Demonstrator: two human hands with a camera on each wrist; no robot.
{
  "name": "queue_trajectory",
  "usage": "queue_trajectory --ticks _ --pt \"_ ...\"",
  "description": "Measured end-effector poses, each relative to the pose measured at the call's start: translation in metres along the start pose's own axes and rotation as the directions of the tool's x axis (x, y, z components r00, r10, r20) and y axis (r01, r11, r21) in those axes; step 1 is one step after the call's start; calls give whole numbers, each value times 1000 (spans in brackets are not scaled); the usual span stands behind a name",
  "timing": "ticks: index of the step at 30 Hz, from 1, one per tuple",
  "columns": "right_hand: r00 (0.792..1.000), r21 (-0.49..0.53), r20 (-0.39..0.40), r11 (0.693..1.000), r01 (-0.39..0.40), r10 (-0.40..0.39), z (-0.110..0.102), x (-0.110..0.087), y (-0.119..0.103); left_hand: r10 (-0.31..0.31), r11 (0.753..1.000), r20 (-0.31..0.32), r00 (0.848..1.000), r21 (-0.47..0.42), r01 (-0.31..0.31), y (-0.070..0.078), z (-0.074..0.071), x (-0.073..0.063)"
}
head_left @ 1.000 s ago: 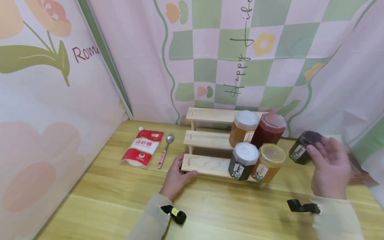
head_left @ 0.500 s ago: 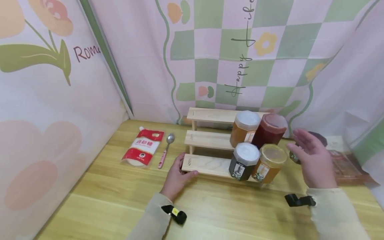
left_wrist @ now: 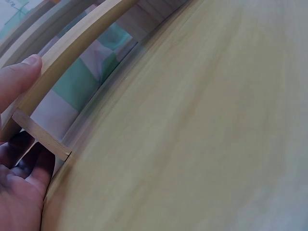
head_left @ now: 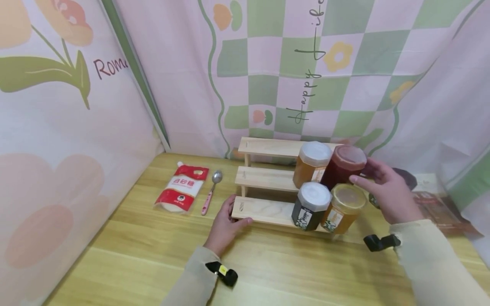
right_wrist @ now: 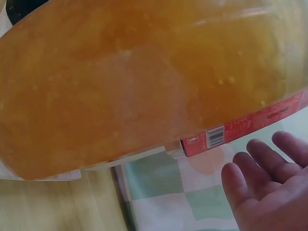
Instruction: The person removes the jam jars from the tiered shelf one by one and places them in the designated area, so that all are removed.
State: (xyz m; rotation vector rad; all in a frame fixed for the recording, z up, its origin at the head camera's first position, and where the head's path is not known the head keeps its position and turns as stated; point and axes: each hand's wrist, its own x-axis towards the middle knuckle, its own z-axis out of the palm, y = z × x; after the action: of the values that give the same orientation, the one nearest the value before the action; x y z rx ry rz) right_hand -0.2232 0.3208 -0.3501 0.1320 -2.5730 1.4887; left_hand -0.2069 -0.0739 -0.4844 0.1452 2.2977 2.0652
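Note:
My left hand [head_left: 223, 227] grips the left end of a three-tier wooden display rack [head_left: 264, 208]; in the left wrist view the thumb lies over the front board. At the right of the rack, my right hand [head_left: 394, 195] reaches beside a dark red jar [head_left: 342, 170], fingers spread and loosely bent. The right wrist view shows those fingers [right_wrist: 236, 185] apart from the jar's red label [right_wrist: 250, 122]. An amber jar with a yellow lid [head_left: 346, 204] stands on the lowest tier, beside a dark jar with a white lid [head_left: 311, 204]. Behind them is an orange jar [head_left: 311, 163].
Partly hidden behind my right hand, another dark jar [head_left: 406, 178] stands on the table. A brown package [head_left: 440, 212] lies at the far right. To the rack's left are a spoon with a pink handle [head_left: 208, 197] and a red-and-white sugar bag [head_left: 181, 187].
My right hand has moved left from the dark jar on the table to the dark red jar on the rack. The left hand has kept its grip on the rack.

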Motion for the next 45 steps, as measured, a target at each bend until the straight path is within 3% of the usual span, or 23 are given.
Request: queue_trajectory --ticks 11,26,39,45 --pt "992 -135 125 991 23 -6 -1 7 -7 1 1000 4 1000 -18 -1 3 0 -2" --pt "978 -146 198 989 -37 66 2 17 -9 -13 1000 2 1000 -7 13 3 -1 -1" --pt "987 -156 155 988 -13 38 0 16 -6 -20 1000 8 1000 -4 20 0 -2 1" --pt "987 -135 148 990 -50 70 -5 15 -4 -12 1000 8 1000 1 12 0 -2 1"
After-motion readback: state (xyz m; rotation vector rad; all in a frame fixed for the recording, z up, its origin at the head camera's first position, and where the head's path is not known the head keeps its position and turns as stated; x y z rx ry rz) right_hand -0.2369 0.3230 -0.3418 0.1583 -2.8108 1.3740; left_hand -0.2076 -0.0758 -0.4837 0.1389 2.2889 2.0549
